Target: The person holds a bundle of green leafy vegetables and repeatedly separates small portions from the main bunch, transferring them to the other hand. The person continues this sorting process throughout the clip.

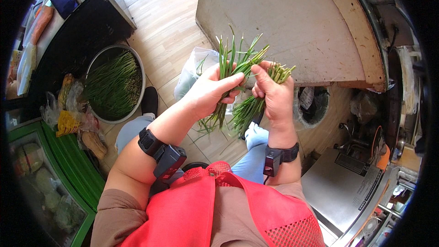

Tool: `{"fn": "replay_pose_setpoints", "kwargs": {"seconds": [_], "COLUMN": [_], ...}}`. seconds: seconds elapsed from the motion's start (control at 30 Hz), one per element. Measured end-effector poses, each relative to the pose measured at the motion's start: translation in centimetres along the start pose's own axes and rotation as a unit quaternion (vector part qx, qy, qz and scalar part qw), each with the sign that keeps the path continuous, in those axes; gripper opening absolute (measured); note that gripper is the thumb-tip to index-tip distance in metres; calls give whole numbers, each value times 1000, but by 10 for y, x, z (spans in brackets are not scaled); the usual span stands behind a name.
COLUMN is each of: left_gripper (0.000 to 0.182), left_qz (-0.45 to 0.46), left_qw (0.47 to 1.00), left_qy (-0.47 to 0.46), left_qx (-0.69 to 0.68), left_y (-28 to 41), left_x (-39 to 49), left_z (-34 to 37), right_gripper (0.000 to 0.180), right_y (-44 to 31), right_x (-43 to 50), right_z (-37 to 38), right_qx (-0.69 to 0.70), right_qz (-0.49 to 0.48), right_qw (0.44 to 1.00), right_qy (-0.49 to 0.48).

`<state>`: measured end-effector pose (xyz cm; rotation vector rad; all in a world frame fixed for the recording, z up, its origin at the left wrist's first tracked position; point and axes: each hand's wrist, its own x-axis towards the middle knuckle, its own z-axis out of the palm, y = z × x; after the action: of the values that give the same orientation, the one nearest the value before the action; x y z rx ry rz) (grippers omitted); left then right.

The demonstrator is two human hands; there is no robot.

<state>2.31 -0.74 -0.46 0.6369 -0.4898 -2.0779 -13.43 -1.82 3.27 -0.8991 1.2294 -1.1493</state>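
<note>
My left hand [214, 89] is closed around a loose bunch of green chives [224, 58], its stalk ends fanned out above the thumb and its leaves hanging below. Beside it, my right hand [276, 91] grips a denser chive bundle [247, 111]. The pale stalk ends of that bundle point up and right, while its leaves droop down and left. Both hands are held close together over my lap, and some strands reach between them. Below and behind the left hand sits a translucent plastic bag [187, 75] on the floor, partly hidden.
A large round metal basin [141, 75] on the left floor holds more chives [109, 89]. Nearby are a butternut squash [93, 144] and a green-framed glass-topped cabinet [68, 164]. A worn tabletop [274, 17] stands ahead; a plastic-lined bin [325, 104] and a stainless steel appliance [332, 185] are at right.
</note>
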Motion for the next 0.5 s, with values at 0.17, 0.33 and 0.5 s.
{"fn": "replay_pose_setpoints", "kwargs": {"seconds": [0.17,0.33,0.5], "left_gripper": [17,16,14], "left_qz": [30,59,65], "left_qw": [999,997,995], "left_qy": [26,50,75], "left_qx": [31,28,24], "left_y": [2,3,2], "left_x": [-1,1,1], "left_z": [5,6,3], "right_gripper": [11,10,10], "right_y": [0,-2,-6], "right_x": [-1,0,1], "right_z": [0,-1,-2], "right_qx": [28,16,36], "right_qz": [-12,-4,15], "right_qw": [999,1000,999], "right_qy": [19,22,19]}}
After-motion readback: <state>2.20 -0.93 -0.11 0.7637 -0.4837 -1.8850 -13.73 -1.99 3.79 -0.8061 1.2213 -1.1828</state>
